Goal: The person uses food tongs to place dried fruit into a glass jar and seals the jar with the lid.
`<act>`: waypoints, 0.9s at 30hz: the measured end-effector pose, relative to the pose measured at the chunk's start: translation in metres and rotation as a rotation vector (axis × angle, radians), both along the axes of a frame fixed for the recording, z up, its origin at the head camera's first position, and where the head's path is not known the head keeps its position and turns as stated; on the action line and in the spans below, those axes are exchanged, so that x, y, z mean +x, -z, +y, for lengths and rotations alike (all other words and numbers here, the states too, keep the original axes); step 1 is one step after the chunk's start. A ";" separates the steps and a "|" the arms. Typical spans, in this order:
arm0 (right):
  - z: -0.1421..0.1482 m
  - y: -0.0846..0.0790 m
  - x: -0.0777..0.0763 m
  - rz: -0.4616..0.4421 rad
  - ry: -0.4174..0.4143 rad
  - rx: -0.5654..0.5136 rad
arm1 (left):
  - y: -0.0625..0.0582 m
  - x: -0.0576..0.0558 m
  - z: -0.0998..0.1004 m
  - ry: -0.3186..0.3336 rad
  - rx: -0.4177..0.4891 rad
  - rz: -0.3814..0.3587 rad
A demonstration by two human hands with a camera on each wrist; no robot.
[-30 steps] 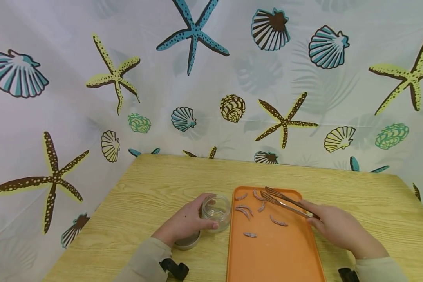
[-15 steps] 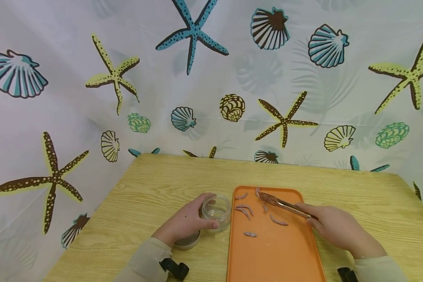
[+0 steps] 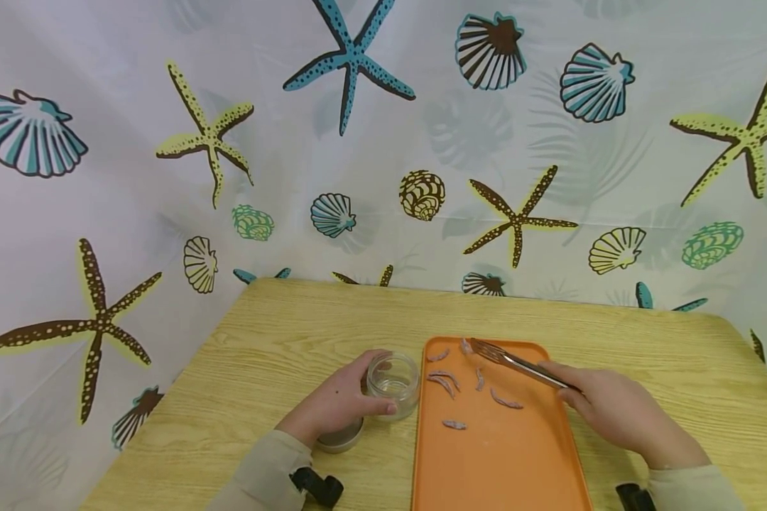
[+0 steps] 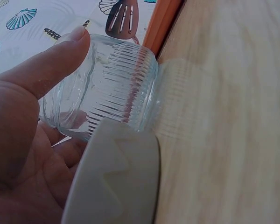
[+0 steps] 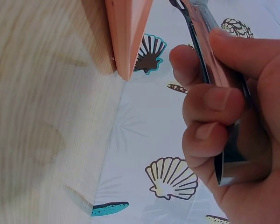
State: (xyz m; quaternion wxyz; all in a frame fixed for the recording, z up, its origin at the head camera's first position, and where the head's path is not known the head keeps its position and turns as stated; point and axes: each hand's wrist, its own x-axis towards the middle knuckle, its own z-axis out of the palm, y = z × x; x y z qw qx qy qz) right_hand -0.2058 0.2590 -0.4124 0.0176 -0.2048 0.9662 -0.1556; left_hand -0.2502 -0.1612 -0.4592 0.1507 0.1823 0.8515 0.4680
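My left hand [image 3: 336, 401] grips a clear glass jar [image 3: 393, 387] standing on the table just left of the orange tray. In the left wrist view, the thumb lies along the ribbed jar [image 4: 116, 84]. My right hand [image 3: 613, 408] holds metal tongs [image 3: 518, 363] with slotted heads, its fingers curled round the handles in the right wrist view. The tong arms are pressed together, tips right at a small greyish-purple strip [image 3: 466, 346] near the tray's far edge. Several more such strips, including one curved strip [image 3: 505, 399], lie scattered on the tray [image 3: 498, 468].
A round metal lid [image 3: 341, 436] lies on the wooden table [image 3: 262, 369], partly hidden under my left hand. Behind the table hangs a cloth [image 3: 383, 142] printed with shells and starfish.
The tongs go from spread to pressed together, and their tips shift slightly toward the tray's far edge. The strips near them have moved a little. My left hand and the jar stay still.
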 end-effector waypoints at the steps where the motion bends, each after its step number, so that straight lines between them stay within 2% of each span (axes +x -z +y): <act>1: 0.000 -0.001 0.000 0.003 -0.001 -0.001 | 0.000 0.000 0.000 0.000 0.002 0.000; 12: -0.001 -0.006 0.003 0.048 -0.022 -0.034 | -0.001 0.000 0.001 -0.001 0.000 -0.001; 16: -0.006 -0.011 0.006 0.089 -0.073 -0.063 | -0.002 0.001 0.001 -0.003 0.002 -0.003; 22: -0.022 -0.020 0.017 0.227 -0.180 -0.090 | -0.002 0.002 0.001 -0.002 0.000 -0.008; 27: -0.034 -0.022 0.023 0.272 -0.238 -0.129 | -0.001 0.001 0.000 0.007 0.003 -0.009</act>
